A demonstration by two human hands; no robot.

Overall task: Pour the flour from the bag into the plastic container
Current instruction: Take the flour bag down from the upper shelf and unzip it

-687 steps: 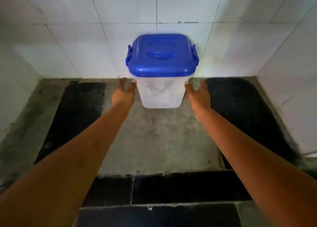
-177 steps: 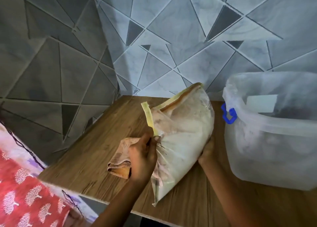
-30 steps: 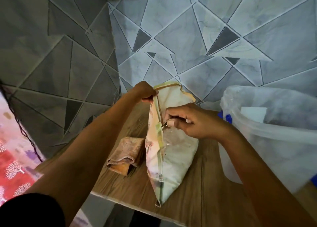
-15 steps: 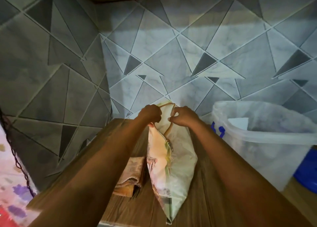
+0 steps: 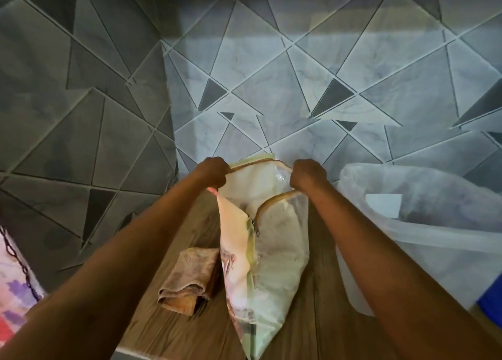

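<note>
My left grip (image 5: 213, 173) and my right grip (image 5: 308, 179) are both curled tight, each pinching one side of the flour bag's (image 5: 271, 253) zippered mouth and holding it apart. The bag rests on the wooden tabletop (image 5: 323, 305). A folded cloth (image 5: 190, 278) lies just to its left, and the clear plastic container (image 5: 434, 264) stands with its top open just to its right.

I judge the main risk to be a spill. The bag is soft and looks full, and I hold it only by the rim. If I lift it this way, the body may sag or fold and flour could slide onto the tabletop or the cloth. Tipping it too quickly could send flour surging past the container's rim. The container also looks light, so a bump from the bag might push it away.

The bag's long axis runs from its pointed bottom corner, near the tabletop's front edge, up to the mouth by the tiled wall (image 5: 271, 87). The mouth faces upward and away from me, not toward the container.
</note>
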